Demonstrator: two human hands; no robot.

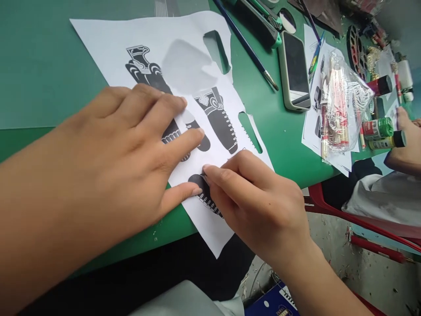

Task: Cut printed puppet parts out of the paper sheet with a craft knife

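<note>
Your left hand [131, 136] presses palm down across the printed paper [158, 33], fingers spread wide, while your right hand [204, 169] works in from the other side, its fingertips pinched close together on a dark boot print [197, 181]. There seems to be a thin tool in that pinch, but your fingers hide too much to tell.

The paper lies on the green table [286, 153], beneath and between your hands. It reaches beyond your left fingers, and one corner points back toward you below the boot print. Cut-out openings line its far right side.

Beside the paper lie a brush [251, 50], a cutter [259, 24] and a phone [294, 70]. Farther right, a plastic-wrapped bundle [338, 105] sits near paint jars [378, 128] and another person's hand [406, 131].
</note>
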